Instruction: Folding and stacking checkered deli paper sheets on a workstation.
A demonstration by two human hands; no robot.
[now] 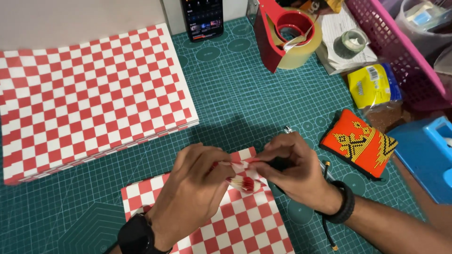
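Note:
My left hand (193, 186) and my right hand (292, 169) meet over a small folded piece of red-and-white checkered paper (245, 181), each pinching one side of it. They hover just above a small stack of checkered paper squares (235, 226) that lies on the green cutting mat (235, 103). A black watch sits on my left wrist and a black bracelet on my right. The fingers cover most of the folded piece.
A large stack of checkered sheets (89, 94) fills the left. At the back stand a phone (203, 19) and a red tape dispenser (285, 35). To the right lie an orange beaded pouch (360, 143), a yellow packet (374, 84), a pink basket (391, 47) and a blue box (431, 155).

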